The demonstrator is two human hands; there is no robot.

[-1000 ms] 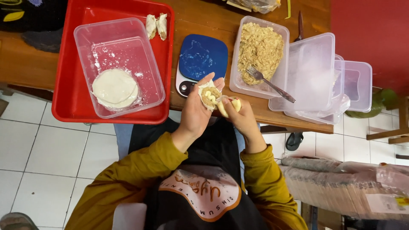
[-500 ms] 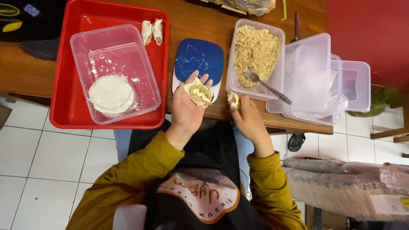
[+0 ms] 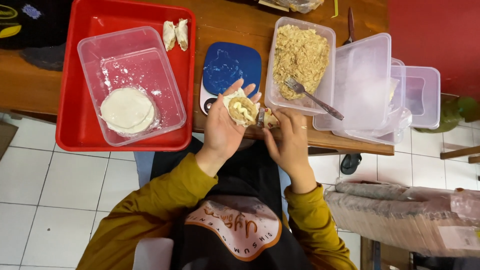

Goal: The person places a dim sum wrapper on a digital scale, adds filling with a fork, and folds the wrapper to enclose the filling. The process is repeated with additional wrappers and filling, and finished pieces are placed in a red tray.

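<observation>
My left hand (image 3: 225,131) lies palm up at the table's front edge and cradles a round dumpling wrapper (image 3: 240,107) with a mound of filling and pale strips on it. My right hand (image 3: 288,141) sits just right of it, fingers pinched on a small pale piece with a dark wrap (image 3: 267,118), which touches the wrapper's edge. Behind my hands is a blue kitchen scale (image 3: 227,70). A clear tub of minced filling (image 3: 300,62) stands to the right with a fork (image 3: 312,97) resting in it.
A red tray (image 3: 80,135) at the left holds a clear floured tub (image 3: 130,80) with a stack of round wrappers (image 3: 127,110), and two folded dumplings (image 3: 175,34). Empty clear tubs and lids (image 3: 380,90) stack at the right. Wrapped packages (image 3: 410,215) lie at the lower right.
Both hands have stayed at the table's front edge below the scale. The right hand has brought its small piece closer, up against the wrapper in the left palm.
</observation>
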